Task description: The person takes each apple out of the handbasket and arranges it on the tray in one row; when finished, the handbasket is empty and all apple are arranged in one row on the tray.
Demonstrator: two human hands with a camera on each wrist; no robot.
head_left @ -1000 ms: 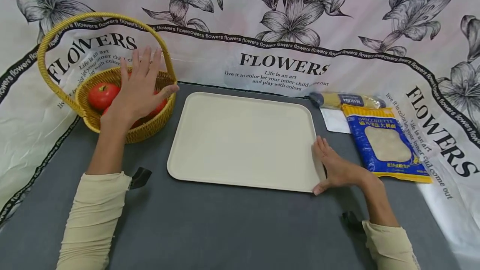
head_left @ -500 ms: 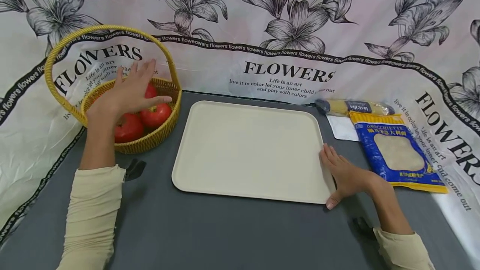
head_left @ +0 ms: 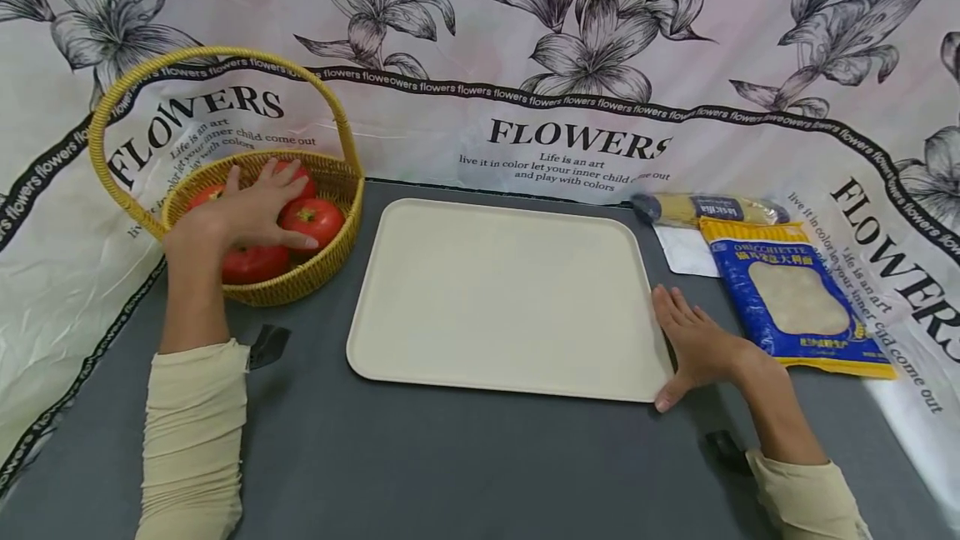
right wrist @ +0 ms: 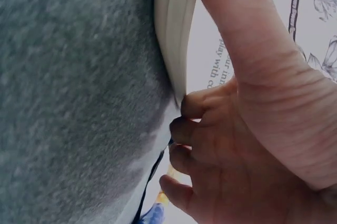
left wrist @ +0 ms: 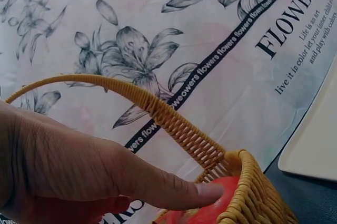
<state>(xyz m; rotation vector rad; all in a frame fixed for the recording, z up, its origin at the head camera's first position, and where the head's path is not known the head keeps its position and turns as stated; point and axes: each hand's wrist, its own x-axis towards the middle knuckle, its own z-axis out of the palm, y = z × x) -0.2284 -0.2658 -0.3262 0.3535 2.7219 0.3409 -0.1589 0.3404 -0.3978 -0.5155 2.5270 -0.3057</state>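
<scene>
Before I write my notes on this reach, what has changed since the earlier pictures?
The left hand has come down into the basket, spread fingers lower over the tomatoes; none is lifted out. The right hand stays at the right edge of the tray; tray, basket and blue packet stay put.

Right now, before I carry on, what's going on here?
A person's left grip is spread over red tomatoes in the wicker basket, none lifted out. The right grip rests against the right edge of the cream tray. A blue-and-yellow packet lies to the tray's right.
</scene>
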